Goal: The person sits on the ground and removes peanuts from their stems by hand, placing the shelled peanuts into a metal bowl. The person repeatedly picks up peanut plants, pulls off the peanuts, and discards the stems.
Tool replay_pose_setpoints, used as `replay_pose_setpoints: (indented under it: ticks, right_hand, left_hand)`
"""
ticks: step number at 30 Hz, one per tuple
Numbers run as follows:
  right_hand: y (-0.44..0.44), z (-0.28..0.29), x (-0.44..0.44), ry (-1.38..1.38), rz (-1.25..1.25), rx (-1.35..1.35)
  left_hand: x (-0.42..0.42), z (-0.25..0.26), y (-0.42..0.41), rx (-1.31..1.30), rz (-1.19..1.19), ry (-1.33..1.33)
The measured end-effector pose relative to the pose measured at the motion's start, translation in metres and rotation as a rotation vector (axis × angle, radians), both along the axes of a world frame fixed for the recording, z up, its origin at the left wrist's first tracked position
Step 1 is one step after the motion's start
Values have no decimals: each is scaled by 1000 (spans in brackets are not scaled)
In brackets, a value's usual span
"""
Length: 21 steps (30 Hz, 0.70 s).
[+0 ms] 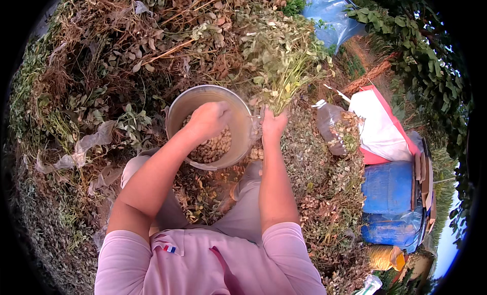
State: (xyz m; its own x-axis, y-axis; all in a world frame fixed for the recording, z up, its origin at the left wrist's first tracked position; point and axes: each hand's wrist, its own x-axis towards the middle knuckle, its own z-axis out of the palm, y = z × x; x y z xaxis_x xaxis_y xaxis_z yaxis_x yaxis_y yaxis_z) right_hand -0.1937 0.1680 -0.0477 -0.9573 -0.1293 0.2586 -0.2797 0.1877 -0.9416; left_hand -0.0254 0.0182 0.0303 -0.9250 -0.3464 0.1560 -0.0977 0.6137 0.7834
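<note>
My right hand (274, 124) grips a bundle of green peanut plants (291, 80) by the root end, just right of a pale bucket (240, 133). The stems and leaves fan out away from me. Above the bucket's mouth is my left hand (210, 119), its fingers curled and blurred, so whether it holds anything cannot be made out. Inside the bucket, unshelled peanuts (213, 147) cover the bottom. The bucket stands between my knees on ground strewn with dry leaves. A few more peanuts (256, 154) show beside its right wall.
Uprooted, drying plants (152, 40) are heaped ahead and to the left, with torn plastic film (91, 143) among them. On the right are a plastic bottle (331, 124), a white-and-red sack (374, 124) and blue barrels (388, 188). Blue plastic sheeting (331, 15) is at the far right.
</note>
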Motion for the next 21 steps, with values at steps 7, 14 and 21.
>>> replay_pose_setpoints:
  ticks: [7, 14, 21]
  right_hand:
    - [-18, 57, 38, -391, 59, -528]
    - [-26, 51, 40, -391, 29, -659]
    - [-33, 54, 46, -433, -12, -653]
  left_hand:
    - [-10, -9, -13, -386, 208, 401]
    - [1, 17, 45, -121, -81, 308]
    - [-11, -3, 47, -81, -40, 91]
